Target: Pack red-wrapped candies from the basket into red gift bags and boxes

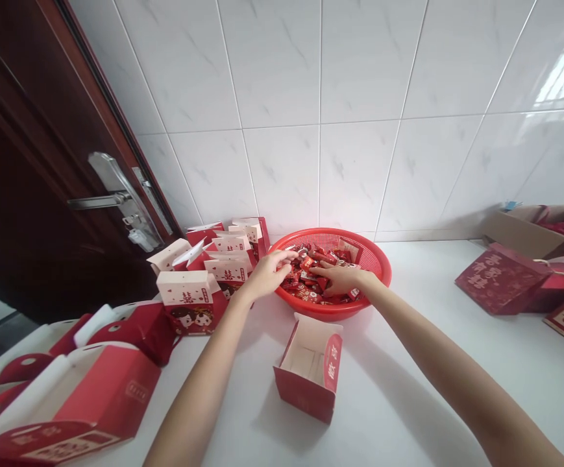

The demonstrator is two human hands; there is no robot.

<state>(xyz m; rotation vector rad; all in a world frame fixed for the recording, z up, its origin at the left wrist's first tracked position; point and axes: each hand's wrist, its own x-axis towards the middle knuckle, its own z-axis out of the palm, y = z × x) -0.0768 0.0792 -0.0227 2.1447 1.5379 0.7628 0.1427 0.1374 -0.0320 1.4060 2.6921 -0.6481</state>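
A red plastic basket (381,259) with mesh sides stands near the wall, holding a heap of red-wrapped candies (308,288). At the heap's left side is my left hand (269,274), its fingers stretched out over the candies. My right hand (340,279) reaches in from the right with fingers apart, touching the wrappers; its fingertips are partly hidden among them. Neither hand visibly holds a candy. In front of the basket, between my forearms, an open-topped red box (306,395) shows its bare cream inside.
Several upright gift boxes (189,305) crowd left of the basket. More open red boxes (111,389) lie nearer on the left. At right are a dark red box (500,279) and a cardboard carton (525,230). Behind rise a tiled wall (282,78) and a brown door (28,130).
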